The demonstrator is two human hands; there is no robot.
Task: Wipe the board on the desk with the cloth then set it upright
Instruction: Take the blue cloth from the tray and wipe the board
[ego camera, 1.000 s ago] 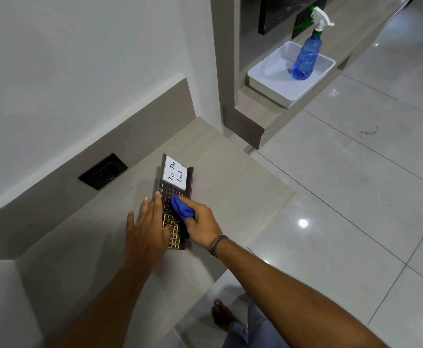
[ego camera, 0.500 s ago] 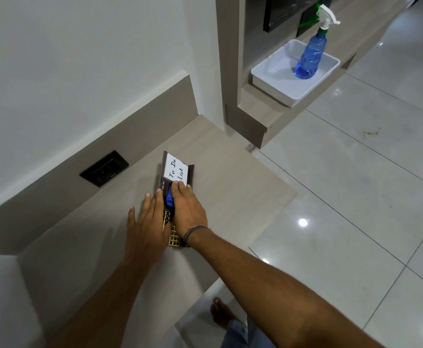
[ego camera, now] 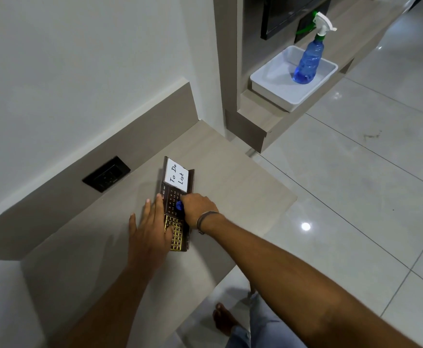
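A dark brown board (ego camera: 170, 197) lies flat on the wooden desk (ego camera: 230, 187), with a white "To Do List" card at its far end and a gold grid at its near end. My right hand (ego camera: 198, 209) is closed around a blue cloth (ego camera: 179, 205), pressing it on the board's middle; only a small bit of cloth shows. My left hand (ego camera: 150, 229) lies flat, fingers spread, on the board's left near part and the desk beside it.
A black wall socket (ego camera: 106, 174) sits behind the desk. On a lower ledge to the right, a white tray (ego camera: 268, 81) holds a blue spray bottle (ego camera: 308, 61). The desk's right edge drops to a tiled floor, where my bare foot (ego camera: 223, 320) stands.
My right hand with the cloth slid up the board toward the card, then shifted to the board's right side. My left hand stayed pressed in place.
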